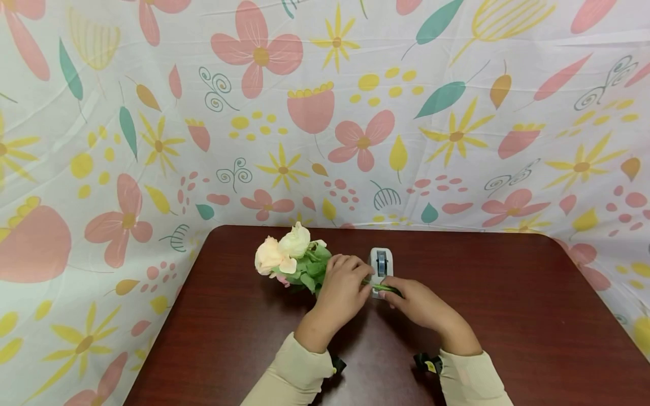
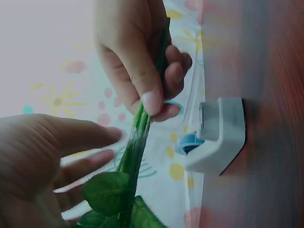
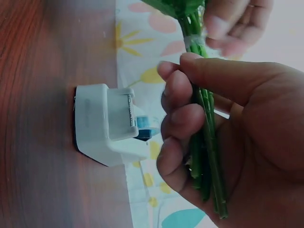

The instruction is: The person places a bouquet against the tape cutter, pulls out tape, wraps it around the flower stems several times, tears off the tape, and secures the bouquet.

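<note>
My right hand [image 1: 413, 301] grips the green stems [image 3: 209, 142] of a bouquet, fingers curled round them and thumb pressed on top. Cream and pale peach blooms [image 1: 281, 248] with green leaves point to the left in the head view. A shiny band of clear tape [image 2: 137, 135] wraps the stems just beyond the right fingertips. My left hand [image 1: 343, 287] is beside that band, its thumb and fingers spread apart around the stems without pinching them. Right behind the stems stands a white tape dispenser [image 1: 381, 265] with a blue-cored roll.
The dark red-brown table [image 1: 497, 299] has rounded back corners. Behind it and along its left side hangs a white cloth [image 1: 325, 152] printed with flowers and leaves. Dark straps with small yellow marks [image 1: 429, 363] sit at both wrists by the cream sleeves [image 1: 472, 378].
</note>
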{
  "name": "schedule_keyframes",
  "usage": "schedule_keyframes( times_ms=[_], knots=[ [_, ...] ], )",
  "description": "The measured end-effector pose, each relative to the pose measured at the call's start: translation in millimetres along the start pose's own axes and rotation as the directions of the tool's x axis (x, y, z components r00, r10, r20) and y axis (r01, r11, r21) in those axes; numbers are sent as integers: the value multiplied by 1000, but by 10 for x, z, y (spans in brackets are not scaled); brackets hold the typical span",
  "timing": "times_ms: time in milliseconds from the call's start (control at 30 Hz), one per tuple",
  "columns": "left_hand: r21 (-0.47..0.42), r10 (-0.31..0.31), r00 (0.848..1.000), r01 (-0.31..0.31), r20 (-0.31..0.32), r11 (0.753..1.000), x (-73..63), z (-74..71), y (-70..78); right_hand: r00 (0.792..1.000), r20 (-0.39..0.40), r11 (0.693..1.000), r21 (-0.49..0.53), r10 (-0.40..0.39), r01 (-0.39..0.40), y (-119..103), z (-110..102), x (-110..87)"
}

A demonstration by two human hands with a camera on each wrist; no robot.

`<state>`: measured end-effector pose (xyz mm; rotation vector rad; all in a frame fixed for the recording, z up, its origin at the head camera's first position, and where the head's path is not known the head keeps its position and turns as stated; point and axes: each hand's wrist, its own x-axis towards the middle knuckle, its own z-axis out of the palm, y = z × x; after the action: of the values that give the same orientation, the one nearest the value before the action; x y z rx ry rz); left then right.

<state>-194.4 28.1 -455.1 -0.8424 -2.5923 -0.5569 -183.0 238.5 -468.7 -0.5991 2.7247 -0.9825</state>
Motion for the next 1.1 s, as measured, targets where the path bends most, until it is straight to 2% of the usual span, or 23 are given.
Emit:
schedule_keyframes(
  times_ms=[67,133,267,400,500,600,667,767,833,867,900,1033,1067,1100],
  knots=[
    [-102,-6,999,2,-41,995,8,-12,10,1000,-24,1000,-3,8,-8,-8,6,6],
    [-217,-14,996,-6,-89,976,14,-37,23,998,-57,1000,4,25,-25,-17,11,17],
    [-436,-59,985,-17,-160,900,15,-85,48,991,-122,998,27,62,-59,-42,13,41],
    [-552,-125,979,15,-162,834,11,-94,52,980,-187,998,33,63,-57,-60,11,54],
    [-586,-182,977,85,-108,806,12,-93,46,972,-230,998,43,55,-46,-69,9,51],
    [-603,-229,973,175,-13,778,19,-78,35,966,-250,996,76,63,-45,-78,9,44],
    [-612,-259,963,248,72,751,25,-52,23,965,-252,994,103,71,-46,-89,11,41],
    [-627,-293,938,344,188,699,34,3,0,966,-245,988,150,78,-42,-115,20,38],
    [-659,-312,921,387,235,645,41,51,-19,967,-244,984,176,76,-33,-139,31,39],
    [-687,-326,912,403,248,605,47,71,-27,966,-248,982,186,74,-28,-151,39,42],
    [-725,-339,906,411,254,553,55,90,-34,965,-253,981,190,74,-25,-161,50,47],
    [-859,-404,875,405,265,313,90,148,-49,958,-282,981,196,58,-2,-193,95,75],
    [-878,-421,867,399,267,265,99,156,-47,956,-289,981,193,52,5,-197,107,82],
    [-891,-433,860,393,269,228,105,166,-46,955,-293,981,191,45,12,-200,116,88]
  ],
)
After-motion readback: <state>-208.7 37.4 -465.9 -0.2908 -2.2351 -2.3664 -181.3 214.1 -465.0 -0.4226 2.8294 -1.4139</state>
